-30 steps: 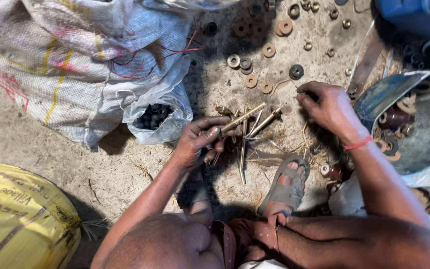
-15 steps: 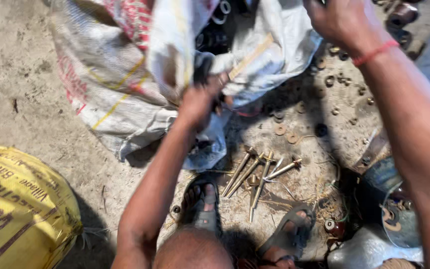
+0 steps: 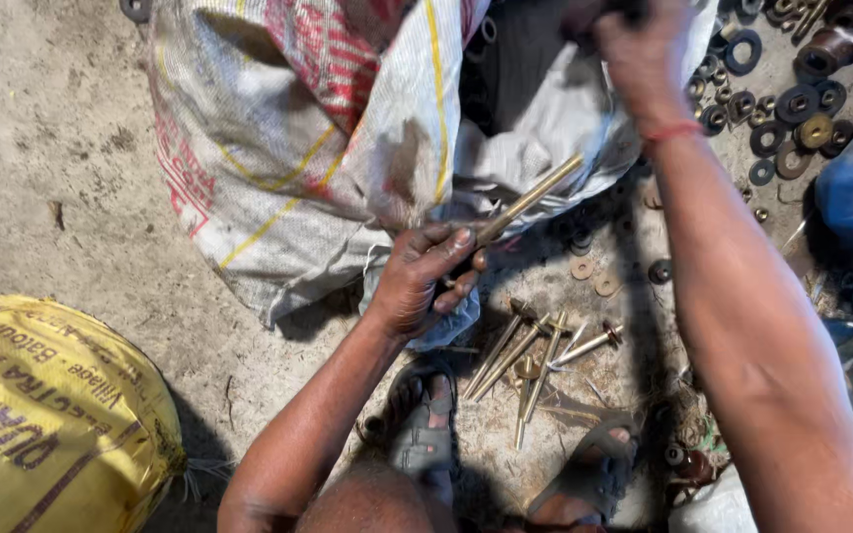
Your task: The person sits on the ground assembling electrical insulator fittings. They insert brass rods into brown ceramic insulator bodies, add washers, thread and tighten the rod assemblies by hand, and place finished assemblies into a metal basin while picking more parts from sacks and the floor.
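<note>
Your left hand [image 3: 426, 276] was closed around the lower end of a long brass-coloured bolt [image 3: 530, 200], which slanted up and right toward the open mouth of the woven sack [image 3: 278, 148]. That bolt looked stiff, fairly heavy for its thickness and probably slick with dust, so a grip on the shank near its middle would have steadied it better than a pinch at one end. Your right hand [image 3: 634, 44] was up at the sack's rim, apparently gripping the cloth, though the picture's top edge cut off its fingers. More bolts [image 3: 530, 360] lay on the ground just beside your sandalled foot [image 3: 425, 434]. What lay inside the sack was dark and hard to make out.
</note>
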Available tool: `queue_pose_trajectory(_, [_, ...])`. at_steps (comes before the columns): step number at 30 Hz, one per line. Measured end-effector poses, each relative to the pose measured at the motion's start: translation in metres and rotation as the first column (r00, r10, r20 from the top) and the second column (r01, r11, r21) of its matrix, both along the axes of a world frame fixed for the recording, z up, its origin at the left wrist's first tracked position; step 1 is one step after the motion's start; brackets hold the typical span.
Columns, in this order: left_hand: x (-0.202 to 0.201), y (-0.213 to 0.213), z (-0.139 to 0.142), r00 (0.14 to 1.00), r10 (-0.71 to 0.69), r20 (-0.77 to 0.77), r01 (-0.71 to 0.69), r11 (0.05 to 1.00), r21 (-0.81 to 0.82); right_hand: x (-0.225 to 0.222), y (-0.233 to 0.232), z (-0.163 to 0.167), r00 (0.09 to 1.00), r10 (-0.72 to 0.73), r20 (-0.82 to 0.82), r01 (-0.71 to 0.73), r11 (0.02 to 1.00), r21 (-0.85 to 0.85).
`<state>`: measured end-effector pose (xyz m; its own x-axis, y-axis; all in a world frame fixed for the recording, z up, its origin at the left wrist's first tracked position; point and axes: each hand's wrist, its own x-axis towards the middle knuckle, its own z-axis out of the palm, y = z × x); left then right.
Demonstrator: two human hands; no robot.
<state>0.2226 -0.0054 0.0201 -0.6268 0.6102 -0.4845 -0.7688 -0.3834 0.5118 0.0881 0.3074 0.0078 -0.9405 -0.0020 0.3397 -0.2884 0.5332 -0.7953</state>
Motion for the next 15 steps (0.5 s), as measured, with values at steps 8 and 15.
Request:
queue_pose_trajectory(8, [0.026,0.024,0.004,0.991,-0.131,-0.039,0.131,0.991,0.001,0.138,-0.014,0.151,0.783,0.211,0.585,-0.056,0.961,-0.271])
queue_pose_trajectory(15, [0.065,0.065,0.018,0.936,-0.340,-0.094,0.345,0.829,0.440,0.258,0.057,0.224,0.804,0.369,0.467,-0.439,0.897,0.047])
